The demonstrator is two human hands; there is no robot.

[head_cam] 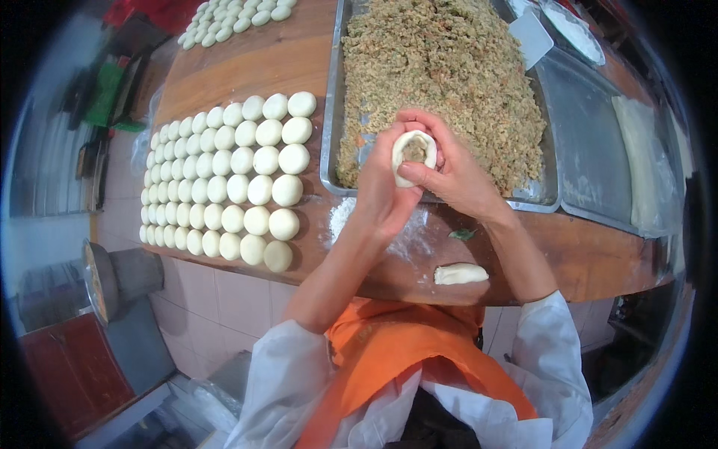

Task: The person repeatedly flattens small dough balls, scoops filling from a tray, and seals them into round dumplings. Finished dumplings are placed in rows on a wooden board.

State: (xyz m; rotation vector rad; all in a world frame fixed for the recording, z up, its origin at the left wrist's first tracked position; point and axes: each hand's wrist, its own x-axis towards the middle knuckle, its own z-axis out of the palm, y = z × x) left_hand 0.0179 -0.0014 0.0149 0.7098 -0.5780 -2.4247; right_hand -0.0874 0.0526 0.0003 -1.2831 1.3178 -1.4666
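Observation:
Between my two hands is a cupped piece of white dough (399, 150) with brownish filling (414, 152) in its hollow. My left hand (381, 179) supports it from the left and below. My right hand (457, 168) curls around its far side, with the thumb over the near rim. Both hands are above the near edge of a metal tray (328, 151) heaped with crumbly minced filling (437, 67). A short log of dough (461, 274) lies on the wooden table (538, 252) near my right forearm.
Rows of round dough pieces (241, 188) cover the table's left, with another batch (235, 19) farther back. White flour (341, 219) and a green leaf (463, 234) lie near the front. A white scraper (530, 39) rests at the filling tray's right; beside it, another tray (589, 151) holds plastic-covered dough (642, 163).

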